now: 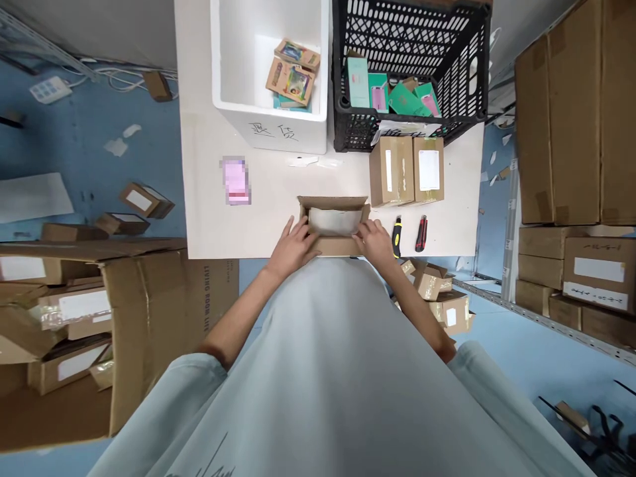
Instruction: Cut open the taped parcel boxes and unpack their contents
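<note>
At the table's front edge, in the middle of the head view, is a small open cardboard box (334,247) with its flaps up. White material (334,220) lies inside it; whether this is paper or a bag I cannot tell. My left hand (294,245) grips the left side of the box, fingers over the rim. On the opposite side my right hand (373,241) holds the right wall, its fingertips at the inner edge. Right of that hand lie a yellow-and-black utility knife (397,236) and a red-and-black utility knife (421,233).
A white bin (278,129) with several small boxes and a black crate (412,122) with green packages stand at the back. Two taped cartons (406,171) sit before the crate. A pink item (236,181), blurred, lies left. A large carton (144,331) of boxes stands lower left.
</note>
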Motion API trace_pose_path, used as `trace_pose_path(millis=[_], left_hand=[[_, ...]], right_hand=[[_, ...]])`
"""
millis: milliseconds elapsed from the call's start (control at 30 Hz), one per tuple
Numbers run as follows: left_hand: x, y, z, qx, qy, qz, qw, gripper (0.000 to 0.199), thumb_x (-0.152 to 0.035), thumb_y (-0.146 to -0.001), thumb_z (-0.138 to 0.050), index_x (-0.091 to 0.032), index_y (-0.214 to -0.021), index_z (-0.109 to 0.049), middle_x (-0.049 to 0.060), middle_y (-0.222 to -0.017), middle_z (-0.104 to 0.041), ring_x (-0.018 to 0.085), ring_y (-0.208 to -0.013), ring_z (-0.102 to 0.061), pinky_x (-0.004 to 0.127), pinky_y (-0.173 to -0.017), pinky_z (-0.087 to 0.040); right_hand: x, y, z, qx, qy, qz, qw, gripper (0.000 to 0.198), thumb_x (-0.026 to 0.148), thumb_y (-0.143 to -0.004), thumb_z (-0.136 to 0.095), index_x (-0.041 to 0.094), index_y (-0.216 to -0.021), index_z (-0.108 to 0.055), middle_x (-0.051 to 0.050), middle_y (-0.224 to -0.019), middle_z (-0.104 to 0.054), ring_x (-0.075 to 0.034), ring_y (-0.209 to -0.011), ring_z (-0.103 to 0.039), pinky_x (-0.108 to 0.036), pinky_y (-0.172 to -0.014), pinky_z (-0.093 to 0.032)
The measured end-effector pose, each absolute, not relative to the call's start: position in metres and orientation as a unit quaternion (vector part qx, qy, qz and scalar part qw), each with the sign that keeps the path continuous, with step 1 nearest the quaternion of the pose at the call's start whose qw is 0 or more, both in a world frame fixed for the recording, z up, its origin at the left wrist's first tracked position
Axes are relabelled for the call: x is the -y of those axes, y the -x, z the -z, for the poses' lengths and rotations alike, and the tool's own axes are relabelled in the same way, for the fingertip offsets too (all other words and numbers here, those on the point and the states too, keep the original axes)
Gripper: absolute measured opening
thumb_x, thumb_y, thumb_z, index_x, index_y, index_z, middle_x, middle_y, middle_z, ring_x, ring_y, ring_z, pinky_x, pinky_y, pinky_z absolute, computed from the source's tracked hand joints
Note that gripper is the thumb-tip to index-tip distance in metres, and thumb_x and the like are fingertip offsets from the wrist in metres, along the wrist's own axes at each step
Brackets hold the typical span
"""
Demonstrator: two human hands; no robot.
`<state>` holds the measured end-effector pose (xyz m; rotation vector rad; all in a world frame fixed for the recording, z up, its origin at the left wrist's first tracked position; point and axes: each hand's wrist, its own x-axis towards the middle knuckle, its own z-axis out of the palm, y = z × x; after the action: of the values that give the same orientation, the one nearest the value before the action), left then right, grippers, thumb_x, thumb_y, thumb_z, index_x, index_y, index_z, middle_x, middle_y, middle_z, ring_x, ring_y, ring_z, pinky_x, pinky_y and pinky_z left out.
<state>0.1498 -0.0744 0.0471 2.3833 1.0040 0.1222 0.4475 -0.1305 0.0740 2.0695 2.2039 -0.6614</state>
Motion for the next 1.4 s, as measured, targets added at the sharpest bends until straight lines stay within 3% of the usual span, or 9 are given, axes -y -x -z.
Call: trace_pose_path(millis=[133, 300, 633, 733, 833, 933, 1133, 1233, 1400], left_hand=[[0.075, -0.125, -0.040, -0.450, -0.831, -0.095, 0.314, 0.052, -0.050, -0.101, -0.077, -0.024, -0.147, -0.075, 0.019, -0.153, -0.068, 0.050, -0.167, -0.043, 0.077, -0.143, -0.020], [0.076, -0.124, -0.035, -0.485, -0.800, -0.115, 0.336, 0.054, -0.055, -0.104, -0.073, -0.024, -0.148, -0.072, 0.019, -0.156, -0.067, 0.049, -0.169, -0.041, 0.073, -0.143, -0.023], [0.065, -0.211, -0.044, -0.471, -0.810, -0.099, 0.336, 0.060, -0.025, -0.111, -0.050, -0.014, -0.170, -0.053, 0.023, -0.180, -0.048, 0.049, -0.157, -0.048, 0.069, -0.126, -0.040], [0.053, -0.249, -0.034, -0.448, -0.819, -0.081, 0.350, 0.055, -0.017, -0.109, -0.047, -0.012, -0.161, -0.063, 0.025, -0.169, -0.060, 0.049, -0.152, -0.052, 0.069, -0.125, -0.040], [0.049, -0.269, -0.028, -0.436, -0.824, -0.035, 0.361, 0.043, -0.010, -0.105, -0.046, -0.011, -0.131, -0.080, 0.028, -0.132, -0.078, 0.048, -0.136, -0.063, 0.066, -0.117, -0.047], [0.058, -0.271, -0.032, -0.423, -0.829, -0.021, 0.366, 0.034, -0.014, -0.106, -0.050, -0.015, -0.112, -0.083, 0.023, -0.113, -0.079, 0.042, -0.118, -0.071, 0.057, -0.105, -0.056], [0.089, -0.263, -0.049, -0.394, -0.760, -0.202, 0.476, 0.020, -0.029, -0.111, -0.062, -0.025, -0.113, -0.082, 0.008, -0.114, -0.080, 0.025, -0.099, -0.076, 0.040, -0.094, -0.062], [0.094, -0.256, -0.056, -0.387, -0.741, -0.248, 0.490, 0.019, -0.033, -0.112, -0.065, -0.026, -0.117, -0.082, 0.008, -0.119, -0.080, 0.024, -0.105, -0.077, 0.039, -0.095, -0.064], [0.095, -0.243, -0.056, -0.419, -0.740, -0.230, 0.473, 0.021, -0.034, -0.111, -0.064, -0.024, -0.114, -0.082, 0.014, -0.148, -0.072, 0.026, -0.122, -0.077, 0.039, -0.096, -0.065]], right_hand=[[0.153, -0.472, -0.062, -0.674, -0.696, 0.234, -0.073, 0.045, 0.040, -0.108, -0.075, 0.020, -0.149, -0.075, -0.018, -0.163, -0.067, -0.041, -0.144, -0.057, -0.059, -0.125, -0.052], [0.166, -0.472, -0.041, -0.665, -0.701, 0.230, -0.115, 0.053, 0.036, -0.104, -0.080, 0.022, -0.154, -0.071, -0.018, -0.175, -0.058, -0.044, -0.175, -0.031, -0.073, -0.137, -0.037], [0.158, -0.469, -0.037, -0.687, -0.680, 0.239, -0.091, 0.057, 0.023, -0.103, -0.075, 0.016, -0.159, -0.067, -0.023, -0.173, -0.058, -0.040, -0.171, -0.042, -0.067, -0.138, -0.038], [0.158, -0.468, -0.038, -0.689, -0.679, 0.238, -0.088, 0.058, 0.022, -0.104, -0.072, 0.013, -0.161, -0.065, -0.025, -0.174, -0.057, -0.040, -0.172, -0.041, -0.066, -0.139, -0.037], [0.159, -0.466, -0.039, -0.685, -0.681, 0.241, -0.093, 0.061, 0.024, -0.105, -0.070, 0.013, -0.165, -0.062, -0.025, -0.175, -0.057, -0.040, -0.171, -0.043, -0.065, -0.138, -0.038], [0.158, -0.462, -0.039, -0.678, -0.684, 0.246, -0.110, 0.065, 0.029, -0.107, -0.068, 0.015, -0.169, -0.057, -0.023, -0.173, -0.059, -0.040, -0.168, -0.047, -0.063, -0.137, -0.040], [0.151, -0.450, -0.034, -0.656, -0.679, 0.287, -0.163, 0.049, 0.034, -0.110, -0.063, 0.020, -0.156, -0.069, -0.017, -0.148, -0.077, -0.037, -0.141, -0.068, -0.055, -0.123, -0.056], [0.151, -0.448, -0.033, -0.633, -0.685, 0.319, -0.167, 0.036, 0.028, -0.111, -0.056, 0.023, -0.137, -0.080, -0.013, -0.126, -0.085, -0.033, -0.119, -0.077, -0.048, -0.106, -0.064], [0.153, -0.448, -0.044, -0.559, -0.687, 0.379, -0.266, 0.035, 0.027, -0.108, -0.055, 0.024, -0.130, -0.081, -0.008, -0.120, -0.086, -0.026, -0.104, -0.081, -0.039, -0.097, -0.067]])
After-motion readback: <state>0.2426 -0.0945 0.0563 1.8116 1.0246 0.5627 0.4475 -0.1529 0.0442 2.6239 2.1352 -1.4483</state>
